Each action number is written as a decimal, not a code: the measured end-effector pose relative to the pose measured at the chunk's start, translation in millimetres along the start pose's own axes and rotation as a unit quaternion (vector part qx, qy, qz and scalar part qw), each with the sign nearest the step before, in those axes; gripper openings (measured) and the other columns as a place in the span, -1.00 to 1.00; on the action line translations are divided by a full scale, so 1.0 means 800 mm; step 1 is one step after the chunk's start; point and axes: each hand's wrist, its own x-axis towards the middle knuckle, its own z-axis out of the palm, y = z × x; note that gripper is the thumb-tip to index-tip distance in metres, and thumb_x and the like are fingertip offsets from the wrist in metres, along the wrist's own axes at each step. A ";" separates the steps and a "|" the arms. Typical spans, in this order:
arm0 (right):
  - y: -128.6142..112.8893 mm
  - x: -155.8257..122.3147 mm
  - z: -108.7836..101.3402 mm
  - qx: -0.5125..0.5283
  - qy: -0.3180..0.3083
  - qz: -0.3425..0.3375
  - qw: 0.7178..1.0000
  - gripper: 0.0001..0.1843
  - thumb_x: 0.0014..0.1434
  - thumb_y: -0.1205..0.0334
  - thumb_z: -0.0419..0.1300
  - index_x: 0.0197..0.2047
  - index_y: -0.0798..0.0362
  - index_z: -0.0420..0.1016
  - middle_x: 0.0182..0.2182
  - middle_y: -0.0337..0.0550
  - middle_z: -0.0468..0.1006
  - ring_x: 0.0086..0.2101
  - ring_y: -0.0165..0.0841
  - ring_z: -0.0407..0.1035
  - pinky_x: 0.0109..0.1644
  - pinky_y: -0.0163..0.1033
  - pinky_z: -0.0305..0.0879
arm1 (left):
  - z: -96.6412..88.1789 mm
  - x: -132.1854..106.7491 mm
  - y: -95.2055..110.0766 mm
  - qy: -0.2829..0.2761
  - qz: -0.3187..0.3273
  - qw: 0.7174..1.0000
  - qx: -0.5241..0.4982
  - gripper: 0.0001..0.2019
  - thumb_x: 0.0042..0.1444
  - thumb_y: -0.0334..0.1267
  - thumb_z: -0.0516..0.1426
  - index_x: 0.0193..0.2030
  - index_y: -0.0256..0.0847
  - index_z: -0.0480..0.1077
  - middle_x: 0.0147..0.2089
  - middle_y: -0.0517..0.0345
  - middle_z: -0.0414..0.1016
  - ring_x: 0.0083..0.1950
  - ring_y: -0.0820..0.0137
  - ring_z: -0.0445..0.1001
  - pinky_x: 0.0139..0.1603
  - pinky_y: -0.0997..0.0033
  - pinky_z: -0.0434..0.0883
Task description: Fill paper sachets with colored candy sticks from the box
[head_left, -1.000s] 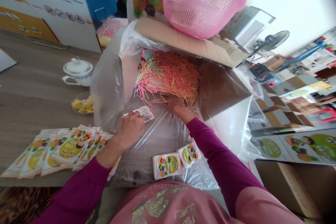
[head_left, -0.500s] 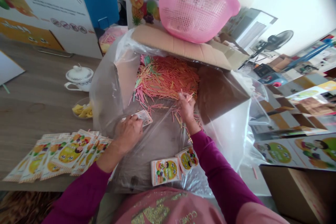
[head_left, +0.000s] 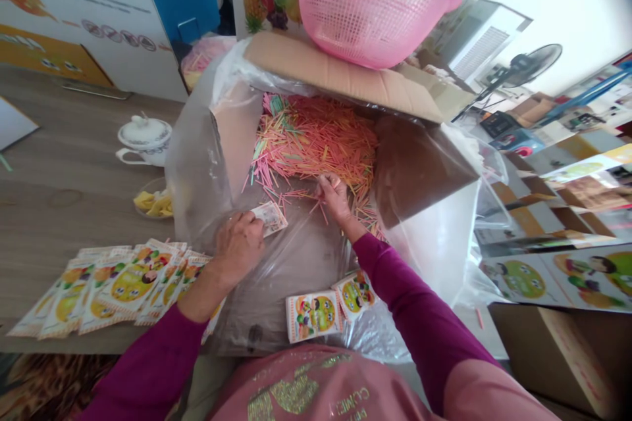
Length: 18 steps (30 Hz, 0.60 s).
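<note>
My left hand (head_left: 241,240) is closed on a small printed paper packet (head_left: 272,218), held low over the plastic sheet in front of the carton (head_left: 340,75). My right hand (head_left: 336,197) is pinched at the near edge of a heap of thin pink, orange and green sticks (head_left: 316,138). A few sticks poke out below its fingertips; how many it grips is hidden. Two piles of printed packets, a larger one (head_left: 313,317) and a smaller one (head_left: 355,294), lie on the plastic near my body. More packets (head_left: 118,289) are fanned out on the table at left.
A pink mesh basket (head_left: 378,6) rests behind the carton's back flap. Left of the plastic liner stand a lidded white cup (head_left: 144,138) and a bowl of yellow pieces (head_left: 154,202). Cardboard boxes (head_left: 557,348) and a fan (head_left: 536,69) are at the right.
My right hand has moved left along the near edge of the heap, with fewer sticks showing at its fingers. My left hand stays on the packet. The view has shifted slightly.
</note>
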 end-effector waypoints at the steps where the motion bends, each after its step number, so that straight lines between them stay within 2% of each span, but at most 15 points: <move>1: -0.008 0.001 0.002 0.004 0.003 -0.006 1.000 -0.51 0.24 -0.32 0.32 -0.26 -0.06 0.38 -0.58 -0.42 0.35 -0.58 -0.43 0.27 -0.42 -0.27 0.32 | -0.002 0.002 -0.001 0.001 -0.003 1.000 0.001 -0.79 0.26 -0.42 0.13 -0.28 -0.15 0.60 -0.11 -0.11 0.67 0.05 0.02 0.58 0.02 0.10 0.44; 3: -0.020 0.001 0.005 -0.001 0.004 -0.022 1.000 -0.53 0.25 -0.30 0.33 -0.21 -0.06 0.40 -0.54 -0.40 0.40 -0.56 -0.44 0.32 -0.42 -0.29 0.34 | -0.006 0.004 -0.003 0.003 -0.009 1.000 0.002 -0.78 0.26 -0.42 0.12 -0.29 -0.15 0.60 -0.13 -0.11 0.67 0.07 0.02 0.58 0.05 0.09 0.45; 5: -0.025 -0.004 0.008 -0.013 -0.008 -0.019 1.000 -0.54 0.21 -0.26 0.38 -0.17 -0.06 0.43 -0.52 -0.41 0.40 -0.56 -0.46 0.29 -0.42 -0.30 0.35 | -0.008 0.002 -0.003 -0.004 -0.015 1.000 -0.001 -0.77 0.27 -0.41 0.11 -0.27 -0.15 0.61 -0.11 -0.12 0.67 0.06 0.03 0.59 0.05 0.09 0.46; 8: -0.013 -0.018 0.012 -0.051 -0.060 0.026 0.997 -0.52 0.15 -0.26 0.42 -0.16 -0.06 0.47 -0.55 -0.44 0.36 -0.58 -0.47 0.25 -0.45 -0.31 0.30 | -0.007 -0.004 -0.005 -0.020 -0.010 1.000 -0.015 -0.75 0.32 -0.36 0.11 -0.21 -0.16 0.65 -0.07 -0.15 0.69 0.04 0.03 0.61 0.02 0.10 0.47; 10: -0.001 -0.027 0.012 -0.079 -0.100 0.046 0.991 -0.51 0.19 -0.27 0.39 -0.10 -0.04 0.51 -0.57 -0.44 0.38 -0.55 -0.44 0.30 -0.42 -0.31 0.28 | -0.007 -0.009 -0.009 -0.018 -0.002 0.999 -0.037 -0.74 0.36 -0.29 0.11 -0.19 -0.16 0.67 -0.06 -0.13 0.70 0.02 0.05 0.62 0.02 0.12 0.48; 15: 0.010 -0.038 0.004 -0.109 -0.144 0.046 0.982 -0.43 0.27 -0.14 0.38 0.22 -0.02 0.54 -0.54 -0.41 0.50 -0.47 -0.39 0.41 -0.25 -0.27 0.39 | -0.008 -0.006 -0.024 -0.010 -0.007 0.995 -0.098 -0.69 0.38 -0.21 0.10 -0.27 -0.13 0.66 -0.11 -0.07 0.71 -0.06 0.14 0.62 -0.03 0.22 0.45; 18: 0.007 -0.042 -0.001 -0.122 -0.192 0.037 0.973 -0.33 0.25 0.00 0.43 0.38 -0.06 0.51 -0.38 -0.32 0.66 -0.25 -0.31 0.57 0.00 -0.20 0.50 | -0.010 0.004 -0.025 -0.011 -0.036 0.994 -0.100 -0.71 0.33 -0.22 0.12 -0.35 -0.13 0.64 -0.18 -0.03 0.70 -0.13 0.18 0.62 -0.12 0.25 0.41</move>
